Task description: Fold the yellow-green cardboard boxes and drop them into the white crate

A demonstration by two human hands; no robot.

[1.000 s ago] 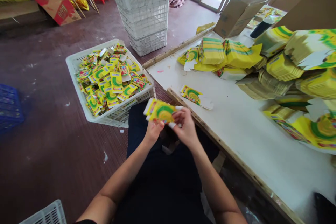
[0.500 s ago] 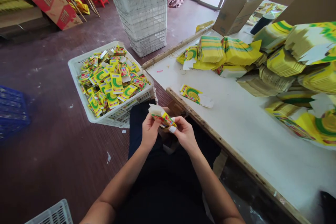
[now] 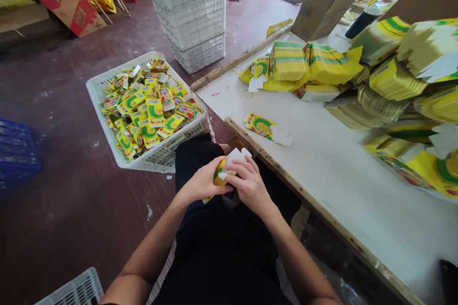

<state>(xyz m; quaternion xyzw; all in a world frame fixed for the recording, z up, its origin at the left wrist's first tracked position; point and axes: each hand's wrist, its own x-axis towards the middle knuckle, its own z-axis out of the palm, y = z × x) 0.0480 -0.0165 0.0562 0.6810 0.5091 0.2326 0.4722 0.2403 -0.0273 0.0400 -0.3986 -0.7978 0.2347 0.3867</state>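
Yellow carton (image 3: 218,172), white flaps jutting out, is gripped by left hand (image 3: 204,182) and right hand (image 3: 251,187) at centre frame, with folded cartons (image 3: 155,112) heaping a crate (image 3: 164,154) at left and unfilled-looking stacks (image 3: 397,81) upper right

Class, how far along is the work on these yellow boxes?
The heaped boxes in the crate look finished. In progress: one box, gripped by the left hand, the right hand at its white end. Apparently left: the loose carton and the stacks on the table.
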